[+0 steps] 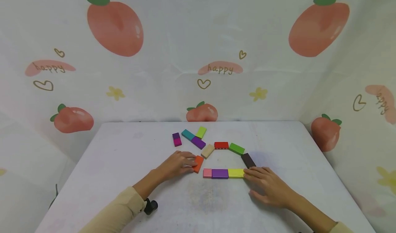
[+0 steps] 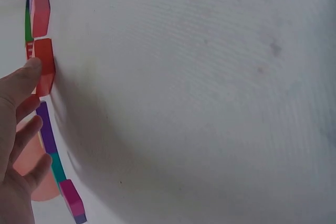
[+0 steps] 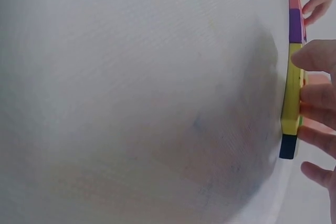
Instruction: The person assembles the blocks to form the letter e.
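My left hand (image 1: 179,164) pinches an orange block (image 1: 199,163) at the left of a loop of small coloured blocks. The thumb lies against its near face in the left wrist view. Over the right end of a yellow block (image 1: 235,173) rests my right hand (image 1: 269,188), its fingers extended and its thumb apart in the head view. A purple block (image 1: 220,174) and a pink block (image 1: 207,173) continue that row leftward. The right hand partly covers the row's right end; a dark block (image 3: 287,146) shows there in the right wrist view. Just above its fingertips slants a black block (image 1: 248,160).
Along the loop's top lie beige (image 1: 208,151), red (image 1: 221,145) and green (image 1: 237,148) blocks. Behind them are teal (image 1: 188,134), purple (image 1: 198,142) and lime (image 1: 201,132) blocks, plus a purple-and-magenta piece (image 1: 177,139). A patterned cloth (image 1: 167,54) hangs at the white table's (image 1: 130,140) back edge.
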The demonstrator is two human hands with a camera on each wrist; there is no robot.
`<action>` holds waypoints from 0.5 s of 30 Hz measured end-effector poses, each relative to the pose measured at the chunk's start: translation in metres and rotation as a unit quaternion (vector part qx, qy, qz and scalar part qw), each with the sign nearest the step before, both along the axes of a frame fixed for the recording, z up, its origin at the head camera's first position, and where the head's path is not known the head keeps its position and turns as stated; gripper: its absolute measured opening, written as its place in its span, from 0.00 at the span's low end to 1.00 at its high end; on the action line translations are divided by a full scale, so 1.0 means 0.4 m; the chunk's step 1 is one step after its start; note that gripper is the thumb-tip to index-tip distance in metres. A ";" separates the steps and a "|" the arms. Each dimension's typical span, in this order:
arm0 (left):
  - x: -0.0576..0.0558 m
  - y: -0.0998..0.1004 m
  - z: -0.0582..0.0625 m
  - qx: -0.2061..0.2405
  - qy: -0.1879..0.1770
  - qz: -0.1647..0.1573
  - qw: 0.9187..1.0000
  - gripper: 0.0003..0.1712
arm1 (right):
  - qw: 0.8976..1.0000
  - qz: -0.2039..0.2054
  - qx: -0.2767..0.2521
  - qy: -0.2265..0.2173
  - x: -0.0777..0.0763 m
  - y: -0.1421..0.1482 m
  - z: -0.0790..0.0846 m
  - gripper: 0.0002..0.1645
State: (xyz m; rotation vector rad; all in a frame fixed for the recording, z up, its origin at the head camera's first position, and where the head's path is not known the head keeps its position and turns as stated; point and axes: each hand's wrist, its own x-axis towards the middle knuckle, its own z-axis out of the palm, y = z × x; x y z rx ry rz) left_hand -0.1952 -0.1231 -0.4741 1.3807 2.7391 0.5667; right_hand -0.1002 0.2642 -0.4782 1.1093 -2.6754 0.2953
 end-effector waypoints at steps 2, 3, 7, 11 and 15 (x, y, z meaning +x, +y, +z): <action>0.001 0.004 -0.001 0.002 0.002 0.000 1.000 0.20 | 1.000 -0.002 0.004 -0.005 -0.001 -0.001 0.001 0.33; 0.001 0.005 -0.002 0.002 0.003 0.000 1.000 0.20 | 1.000 -0.003 0.005 -0.007 -0.001 -0.001 0.001 0.33; -0.001 0.011 -0.004 -0.001 0.002 -0.004 1.000 0.19 | 1.000 -0.002 0.005 -0.009 -0.003 -0.002 0.002 0.32; -0.002 0.016 -0.003 -0.003 -0.010 -0.004 1.000 0.19 | 1.000 0.003 0.002 -0.007 -0.007 -0.004 0.005 0.31; -0.002 0.020 -0.001 -0.008 -0.017 0.003 1.000 0.19 | 1.000 0.003 -0.002 -0.005 -0.012 -0.002 0.010 0.30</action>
